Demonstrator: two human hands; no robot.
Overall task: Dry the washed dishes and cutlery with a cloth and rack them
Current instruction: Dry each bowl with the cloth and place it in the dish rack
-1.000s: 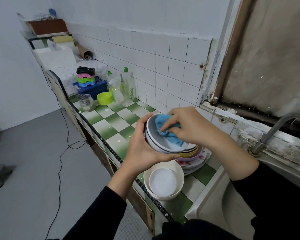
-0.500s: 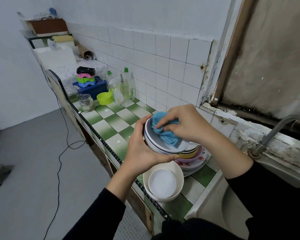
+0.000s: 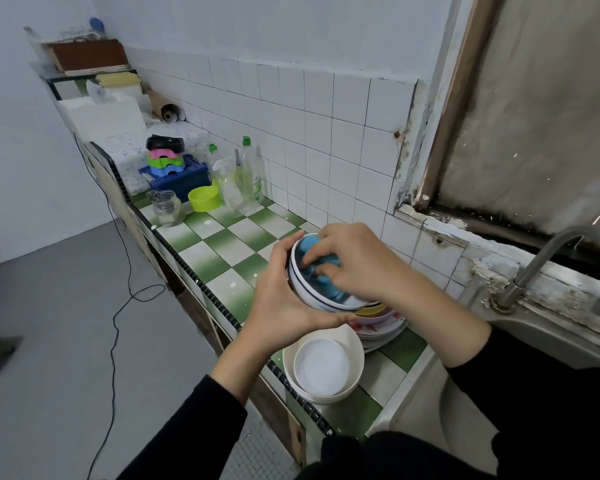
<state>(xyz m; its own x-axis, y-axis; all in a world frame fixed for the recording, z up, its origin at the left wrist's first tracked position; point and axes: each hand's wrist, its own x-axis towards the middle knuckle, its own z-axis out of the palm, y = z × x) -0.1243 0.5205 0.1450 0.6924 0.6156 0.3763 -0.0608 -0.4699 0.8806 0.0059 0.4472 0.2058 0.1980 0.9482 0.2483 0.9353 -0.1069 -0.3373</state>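
My left hand (image 3: 284, 303) grips a white bowl with a blue rim line (image 3: 317, 296) from below and behind, holding it tilted above the counter. Inside the bowl, my right hand (image 3: 355, 263) presses a bunched blue cloth (image 3: 321, 271) with curled fingers. Under the bowl, a stack of coloured plates and bowls (image 3: 378, 323) sits on the green-and-white tiled counter (image 3: 229, 247). Nearer to me stands a stack of cream bowls (image 3: 323, 368).
A sink (image 3: 465, 420) lies to the right under a metal tap (image 3: 565, 268). At the far end of the counter stand dish-soap bottles (image 3: 248, 174), a lime bowl (image 3: 205, 199), a glass jar (image 3: 165, 207) and a blue crate (image 3: 181, 176) of coloured dishes. A black cable (image 3: 118, 306) runs over the floor.
My right hand has pushed the cloth lower and to the left inside the bowl. The bowl has dipped slightly in my left hand.
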